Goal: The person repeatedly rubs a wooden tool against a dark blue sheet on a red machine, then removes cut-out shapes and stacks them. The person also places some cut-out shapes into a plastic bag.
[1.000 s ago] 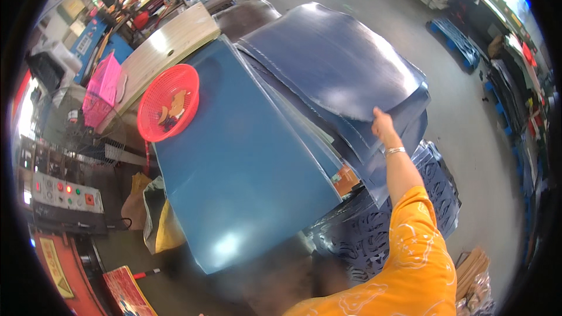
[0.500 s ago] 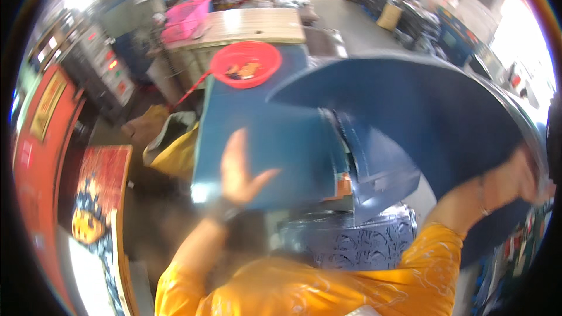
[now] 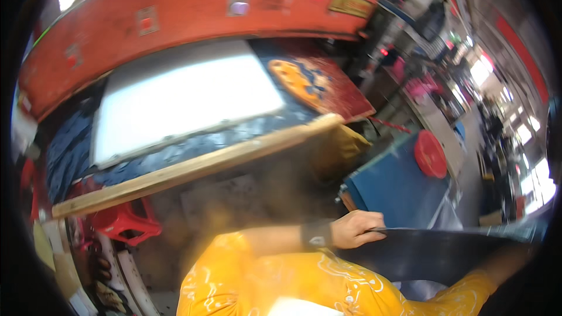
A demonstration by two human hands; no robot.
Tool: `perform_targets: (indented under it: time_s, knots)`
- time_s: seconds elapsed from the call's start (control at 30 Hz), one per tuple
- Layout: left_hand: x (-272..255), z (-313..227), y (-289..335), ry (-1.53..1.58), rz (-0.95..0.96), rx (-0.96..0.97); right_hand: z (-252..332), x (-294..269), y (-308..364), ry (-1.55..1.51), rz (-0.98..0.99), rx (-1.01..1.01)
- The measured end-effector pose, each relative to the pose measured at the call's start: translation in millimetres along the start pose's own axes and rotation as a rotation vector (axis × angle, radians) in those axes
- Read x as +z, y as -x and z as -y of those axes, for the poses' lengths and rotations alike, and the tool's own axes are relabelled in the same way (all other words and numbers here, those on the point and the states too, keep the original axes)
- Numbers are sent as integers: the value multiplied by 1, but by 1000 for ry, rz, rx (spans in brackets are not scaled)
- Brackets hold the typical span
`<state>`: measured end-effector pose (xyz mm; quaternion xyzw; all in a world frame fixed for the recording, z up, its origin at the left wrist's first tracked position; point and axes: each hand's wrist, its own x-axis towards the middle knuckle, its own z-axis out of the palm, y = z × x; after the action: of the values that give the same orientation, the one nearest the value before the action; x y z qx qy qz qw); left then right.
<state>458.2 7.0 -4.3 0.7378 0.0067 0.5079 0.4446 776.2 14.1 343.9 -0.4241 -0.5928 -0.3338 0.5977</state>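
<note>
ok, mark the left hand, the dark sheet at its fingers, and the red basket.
Left hand (image 3: 353, 229): head view, on the back of the hand.
Dark sheet (image 3: 418, 253): head view, on its broad face, below the top edge.
Red basket (image 3: 434, 167): head view, on its wall.

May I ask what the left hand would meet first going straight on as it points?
Probably the dark sheet that the left hand grips by its edge, though depth is unclear.

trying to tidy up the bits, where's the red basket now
In the head view, the red basket is right of centre, on the far edge of the blue stack, above and right of the left hand.
</note>
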Motion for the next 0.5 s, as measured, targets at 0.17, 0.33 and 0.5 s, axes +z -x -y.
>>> perform_targets:
  time_s: [0.17,0.33,0.5]
  knots:
    - [-95,-137,136,-239,-312,-153,186,209,-3,-560,228,-78]
    - [-83,-232,247,-615,-860,-487,344,341,71,-1594,1052,-250]
    - [-86,-249,309,-494,-1481,-546,269,354,219,-689,1694,-166]
